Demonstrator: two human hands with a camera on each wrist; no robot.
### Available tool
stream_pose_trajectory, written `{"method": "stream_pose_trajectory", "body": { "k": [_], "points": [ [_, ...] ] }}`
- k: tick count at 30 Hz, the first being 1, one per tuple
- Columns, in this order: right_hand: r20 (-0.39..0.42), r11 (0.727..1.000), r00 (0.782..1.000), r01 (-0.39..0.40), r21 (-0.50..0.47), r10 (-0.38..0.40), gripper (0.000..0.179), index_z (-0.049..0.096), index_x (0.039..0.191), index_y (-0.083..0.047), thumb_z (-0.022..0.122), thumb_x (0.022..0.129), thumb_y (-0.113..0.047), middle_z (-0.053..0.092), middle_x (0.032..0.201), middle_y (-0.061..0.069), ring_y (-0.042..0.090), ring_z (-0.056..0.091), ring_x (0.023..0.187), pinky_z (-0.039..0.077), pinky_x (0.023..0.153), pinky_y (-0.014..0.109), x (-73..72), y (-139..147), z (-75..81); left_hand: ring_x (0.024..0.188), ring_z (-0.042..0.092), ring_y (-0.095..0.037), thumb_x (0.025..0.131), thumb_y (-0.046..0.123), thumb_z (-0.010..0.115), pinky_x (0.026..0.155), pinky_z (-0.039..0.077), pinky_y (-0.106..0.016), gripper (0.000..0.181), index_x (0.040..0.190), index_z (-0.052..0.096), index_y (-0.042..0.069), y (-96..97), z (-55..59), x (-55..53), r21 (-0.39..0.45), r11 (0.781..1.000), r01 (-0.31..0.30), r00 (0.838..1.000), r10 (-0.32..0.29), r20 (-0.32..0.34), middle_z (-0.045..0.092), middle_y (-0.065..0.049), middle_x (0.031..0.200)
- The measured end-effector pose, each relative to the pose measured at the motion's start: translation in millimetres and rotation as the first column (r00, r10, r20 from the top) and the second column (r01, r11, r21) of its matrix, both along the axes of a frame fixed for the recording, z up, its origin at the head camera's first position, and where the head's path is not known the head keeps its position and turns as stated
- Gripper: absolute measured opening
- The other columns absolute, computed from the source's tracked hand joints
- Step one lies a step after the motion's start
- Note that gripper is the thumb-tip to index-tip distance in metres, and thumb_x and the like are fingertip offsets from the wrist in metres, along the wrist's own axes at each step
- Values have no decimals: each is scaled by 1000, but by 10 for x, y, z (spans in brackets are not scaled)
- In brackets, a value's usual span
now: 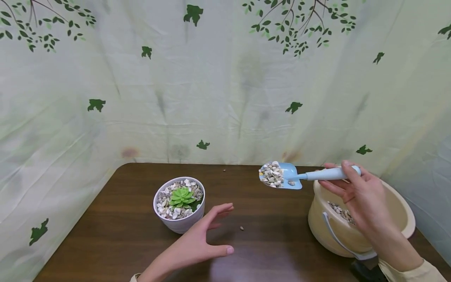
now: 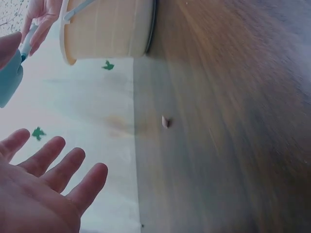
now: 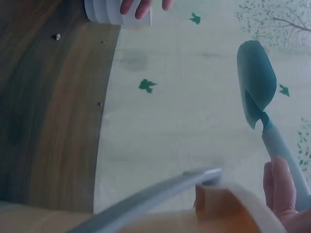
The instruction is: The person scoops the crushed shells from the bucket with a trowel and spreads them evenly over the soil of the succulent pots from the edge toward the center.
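My right hand (image 1: pixel 366 196) grips the pale handle of a light blue trowel (image 1: pixel 290 176) above the table, its blade pointing left. A heap of small stones (image 1: pixel 272 175) lies on the blade. Under that hand stands a cream bucket (image 1: pixel 322 231) with a grey-blue handle and more stones (image 1: pixel 341 212) inside. Fingers extended and thumb apart, my left hand (image 1: pixel 197 239) holds nothing; it hovers by a white pot (image 1: pixel 179 225). A green succulent (image 1: pixel 181 197) sits among pale stones in that pot. The right wrist view shows the trowel (image 3: pixel 257 77) from below.
A single loose stone (image 1: pixel 241 228) lies on the dark wooden table (image 1: pixel 260 250) between pot and bucket, with another bit near the back edge. A leaf-printed cloth (image 1: pixel 225 98) hangs behind the table. Something black (image 1: pixel 366 271) shows beside the bucket's base.
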State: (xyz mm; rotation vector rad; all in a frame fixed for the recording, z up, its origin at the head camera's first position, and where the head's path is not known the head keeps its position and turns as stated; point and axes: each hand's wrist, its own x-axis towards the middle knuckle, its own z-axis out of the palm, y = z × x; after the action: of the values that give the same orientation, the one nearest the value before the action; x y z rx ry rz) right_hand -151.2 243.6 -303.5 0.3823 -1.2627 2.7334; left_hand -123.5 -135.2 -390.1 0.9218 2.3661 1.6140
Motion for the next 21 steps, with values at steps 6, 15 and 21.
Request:
{"method": "stream_pose_trajectory", "body": {
  "k": [6, 15, 21],
  "points": [
    [2, 1000, 1000, -4, 24, 4, 21, 52, 82, 1, 50, 102, -5, 67, 90, 18, 31, 67, 103, 51, 79, 50, -35, -153, 0, 136, 41, -21, 85, 26, 79, 104, 39, -40, 76, 147, 37, 32, -161, -36, 73, 21, 1000, -8, 1000, 9, -8, 43, 10, 148],
    [10, 997, 1000, -7, 81, 7, 18, 52, 86, 0, 52, 102, -9, 70, 96, 18, 30, 68, 102, 50, 83, 49, -79, -350, -8, 128, 48, -22, 87, 13, 76, 99, 44, -36, 63, 142, 47, 17, -470, -108, 162, 49, 999, 7, 999, -4, -49, 52, 0, 141],
    [16, 995, 1000, -3, 95, 1, 18, 52, 86, -1, 53, 102, -8, 69, 97, 15, 28, 69, 99, 50, 84, 49, -97, -461, -32, 125, 51, -21, 86, 0, 70, 96, 46, -35, 56, 139, 51, 9, -755, -105, 189, 84, 994, 63, 995, -56, -81, 55, -6, 137]
  ]
}}
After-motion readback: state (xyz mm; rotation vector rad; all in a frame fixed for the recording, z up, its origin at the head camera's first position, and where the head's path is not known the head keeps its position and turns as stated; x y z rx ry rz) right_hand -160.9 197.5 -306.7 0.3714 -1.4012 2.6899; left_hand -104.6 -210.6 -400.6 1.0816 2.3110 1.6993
